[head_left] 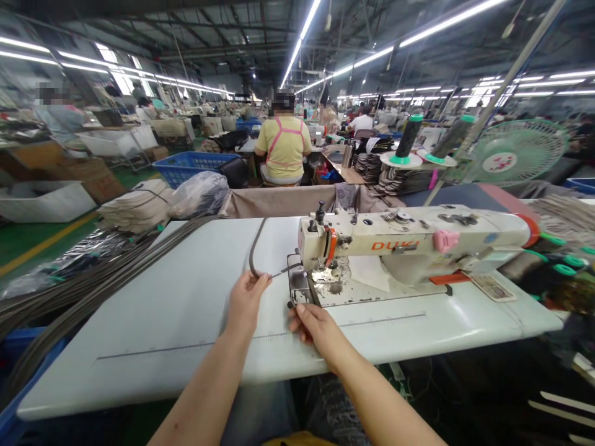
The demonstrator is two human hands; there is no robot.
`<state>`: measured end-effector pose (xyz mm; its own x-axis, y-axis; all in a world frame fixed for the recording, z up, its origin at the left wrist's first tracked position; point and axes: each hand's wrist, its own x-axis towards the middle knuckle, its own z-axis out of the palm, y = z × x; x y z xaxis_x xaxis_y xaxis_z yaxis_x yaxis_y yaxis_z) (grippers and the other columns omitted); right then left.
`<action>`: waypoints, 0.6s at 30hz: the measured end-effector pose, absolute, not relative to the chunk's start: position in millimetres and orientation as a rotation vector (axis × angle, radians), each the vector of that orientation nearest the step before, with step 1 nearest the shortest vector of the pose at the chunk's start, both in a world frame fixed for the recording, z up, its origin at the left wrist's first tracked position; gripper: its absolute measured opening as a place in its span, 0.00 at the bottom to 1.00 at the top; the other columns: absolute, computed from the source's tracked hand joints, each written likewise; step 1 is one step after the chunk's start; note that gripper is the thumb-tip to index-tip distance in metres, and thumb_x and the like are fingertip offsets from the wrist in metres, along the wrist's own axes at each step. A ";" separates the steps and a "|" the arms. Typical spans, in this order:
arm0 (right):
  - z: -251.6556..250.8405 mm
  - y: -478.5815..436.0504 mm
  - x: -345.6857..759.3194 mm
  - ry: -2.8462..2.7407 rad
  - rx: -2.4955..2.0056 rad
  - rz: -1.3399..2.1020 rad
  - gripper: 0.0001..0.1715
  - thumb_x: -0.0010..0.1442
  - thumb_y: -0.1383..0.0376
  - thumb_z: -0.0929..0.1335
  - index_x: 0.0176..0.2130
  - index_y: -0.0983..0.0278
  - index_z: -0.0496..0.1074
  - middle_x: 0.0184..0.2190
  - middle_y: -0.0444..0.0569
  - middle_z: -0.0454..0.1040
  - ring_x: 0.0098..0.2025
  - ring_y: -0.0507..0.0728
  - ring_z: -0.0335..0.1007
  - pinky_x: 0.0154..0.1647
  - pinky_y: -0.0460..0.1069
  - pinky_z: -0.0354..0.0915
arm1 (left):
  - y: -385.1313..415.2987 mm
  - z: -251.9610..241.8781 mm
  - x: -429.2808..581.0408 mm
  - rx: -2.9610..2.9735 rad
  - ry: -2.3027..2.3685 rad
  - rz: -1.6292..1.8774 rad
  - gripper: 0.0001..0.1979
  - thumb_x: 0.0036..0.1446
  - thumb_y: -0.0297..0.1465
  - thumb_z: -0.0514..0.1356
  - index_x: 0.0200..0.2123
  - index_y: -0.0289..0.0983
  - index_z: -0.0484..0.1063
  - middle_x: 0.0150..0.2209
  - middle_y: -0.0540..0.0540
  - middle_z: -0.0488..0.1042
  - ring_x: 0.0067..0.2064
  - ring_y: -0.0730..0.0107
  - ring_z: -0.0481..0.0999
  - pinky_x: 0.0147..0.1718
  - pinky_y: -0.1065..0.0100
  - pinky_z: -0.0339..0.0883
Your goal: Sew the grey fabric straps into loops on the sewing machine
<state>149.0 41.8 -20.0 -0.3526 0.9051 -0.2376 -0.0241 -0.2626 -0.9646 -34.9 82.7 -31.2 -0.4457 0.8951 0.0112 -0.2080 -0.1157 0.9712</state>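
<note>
My left hand (246, 297) is closed in a pinch on a narrow grey-brown strip (253, 251). From the fingers one length curves up toward the back edge of the table; a shorter piece runs right to the presser foot area of the sewing machine (353, 241). My right hand (313, 325) is closed at the front left corner of the machine's metal bed plate (372, 294). A small dark tip (290, 305) sticks out by its fingertips; what it belongs to is hidden.
Long dark strips (111, 272) lie in a bundle over the left side of the white table (186, 310). Thread cones (409, 139) and a green fan (515, 155) stand behind the machine. A co-worker in a yellow shirt (284, 148) sits ahead, beside a blue basket (195, 167).
</note>
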 end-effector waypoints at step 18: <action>-4.7 73.3 101.1 -1.447 -1.014 1.858 0.32 0.58 0.37 0.64 0.34 0.63 0.70 0.21 0.36 0.58 0.20 0.47 0.39 0.21 0.46 0.39 | -3.4 -35.7 -65.4 1.004 1.414 1.689 0.15 0.57 0.43 0.68 0.41 0.41 0.72 0.45 0.42 0.83 0.51 0.58 0.82 0.55 0.57 0.75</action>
